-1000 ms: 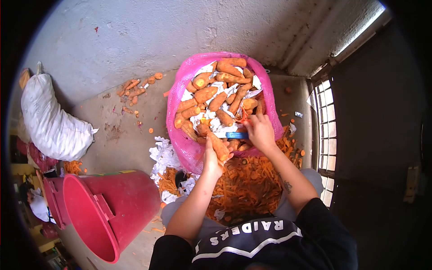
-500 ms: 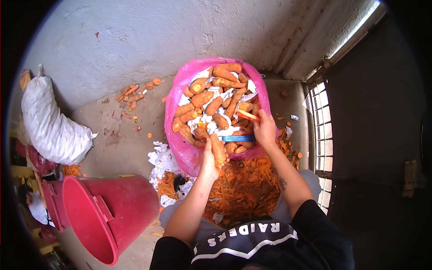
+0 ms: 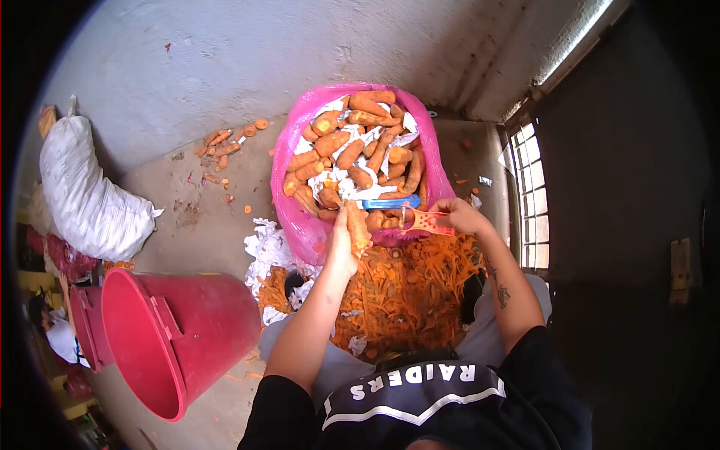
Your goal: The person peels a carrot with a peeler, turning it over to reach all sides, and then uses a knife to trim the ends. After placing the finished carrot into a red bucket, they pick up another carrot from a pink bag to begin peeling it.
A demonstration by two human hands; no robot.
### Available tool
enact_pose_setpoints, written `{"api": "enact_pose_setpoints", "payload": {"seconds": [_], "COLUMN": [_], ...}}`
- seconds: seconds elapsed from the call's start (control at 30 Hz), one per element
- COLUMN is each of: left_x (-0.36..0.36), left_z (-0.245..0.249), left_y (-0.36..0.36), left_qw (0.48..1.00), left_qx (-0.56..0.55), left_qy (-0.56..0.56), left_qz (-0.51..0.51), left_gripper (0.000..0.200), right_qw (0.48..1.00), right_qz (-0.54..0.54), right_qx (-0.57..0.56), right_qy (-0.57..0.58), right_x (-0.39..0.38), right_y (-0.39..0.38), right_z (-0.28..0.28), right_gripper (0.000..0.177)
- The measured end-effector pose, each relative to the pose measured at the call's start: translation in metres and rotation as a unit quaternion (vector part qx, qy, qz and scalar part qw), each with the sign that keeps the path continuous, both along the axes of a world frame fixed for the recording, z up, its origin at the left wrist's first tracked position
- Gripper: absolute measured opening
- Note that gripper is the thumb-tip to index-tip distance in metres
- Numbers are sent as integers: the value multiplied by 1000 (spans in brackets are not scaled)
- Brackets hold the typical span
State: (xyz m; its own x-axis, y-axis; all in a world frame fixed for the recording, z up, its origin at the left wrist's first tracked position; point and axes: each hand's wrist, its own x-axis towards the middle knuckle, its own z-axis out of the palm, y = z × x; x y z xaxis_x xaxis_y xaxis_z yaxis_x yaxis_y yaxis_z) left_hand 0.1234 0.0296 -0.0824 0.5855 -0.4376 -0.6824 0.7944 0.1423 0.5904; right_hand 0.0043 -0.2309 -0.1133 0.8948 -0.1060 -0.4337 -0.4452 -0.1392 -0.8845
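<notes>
Wrapped tight around the lower half of a carrot (image 3: pixel 357 223) with the fingers of the left hand (image 3: pixel 343 249), held upright at the rim of a pink sack (image 3: pixel 294 222). Closed on an orange peeler (image 3: pixel 424 221) in the right hand (image 3: pixel 463 216), blade just beside the carrot. Probably stiff, light, slick once peeled; best gripped at the thick end. Below, peelings (image 3: pixel 409 292); to the left, a red bucket (image 3: pixel 191 330).

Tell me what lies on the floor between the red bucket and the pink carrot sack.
Head view: crumpled white paper lies on the concrete floor between the red bucket and the pink sack, with some orange peelings beside it.
</notes>
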Motion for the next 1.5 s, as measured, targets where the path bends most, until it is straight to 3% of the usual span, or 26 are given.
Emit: {"api": "enact_pose_setpoints", "payload": {"seconds": [0.03, 0.1, 0.13, 0.23, 0.33, 0.43, 0.57, 0.7, 0.73, 0.83, 0.97, 1.0, 1.13, 1.23, 1.5], "left_x": [-4, -13, -19, -31, -37, -41, -48, -71, -77, -77, -96, -100, -108, -117, -126], "left_z": [-3, -1, 4, 19, 25, 31, 26, 51, 65, 42, 44, 43, 45, 56, 69], "left_y": [3, 0, -2, -7, -15, -24, -35, -43, -45, -43, -46, -45, -41, -41, -37], "left_qw": [1000, 999, 998, 997, 997, 997, 995, 995, 994, 989, 989, 989, 986, 987, 982], "left_qx": [-6, -6, 4, -14, -21, -33, -56, -51, -40, -38, -78, -94, -127, -115, -144], "left_qy": [2, 10, 15, 2, -10, -9, 4, 11, 9, 0, 45, 47, 62, 71, 58], "left_qz": [-24, -53, -59, -72, -69, -75, -86, -89, -100, -143, -116, -101, -90, -82, -111], "left_gripper": [51, 50, 50, 48, 47, 45, 41, 42, 41, 40, 40, 39, 38, 37, 35], "right_qw": [992, 925, 944, 995, 995, 991, 995, 960, 966, 949, 932, 905, 860, 874, 851], "right_qz": [-7, -17, -69, -83, -38, 14, 66, 30, 5, -20, -57, -85, -138, -173, -153], "right_qx": [-126, -372, -307, -50, 78, 119, 19, -233, -222, -252, -301, -365, -445, -403, -450], "right_qy": [27, 79, 100, 31, -54, -52, -76, -151, -131, -187, -193, -200, -207, -211, -224], "right_x": [-7, -16, -19, -18, -19, -22, -30, -40, -43, -47, -43, -43, -43, -43, -40], "right_y": [4, 10, 11, 12, 14, 19, 25, 30, 36, 37, 57, 66, 78, 82, 96], "right_z": [1, 4, 4, 15, 41, 67, 85, 87, 107, 115, 123, 130, 137, 137, 145], "right_gripper": [15, 16, 13, 11, 10, 14, 22, 22, 21, 20, 26, 30, 40, 39, 38]}}
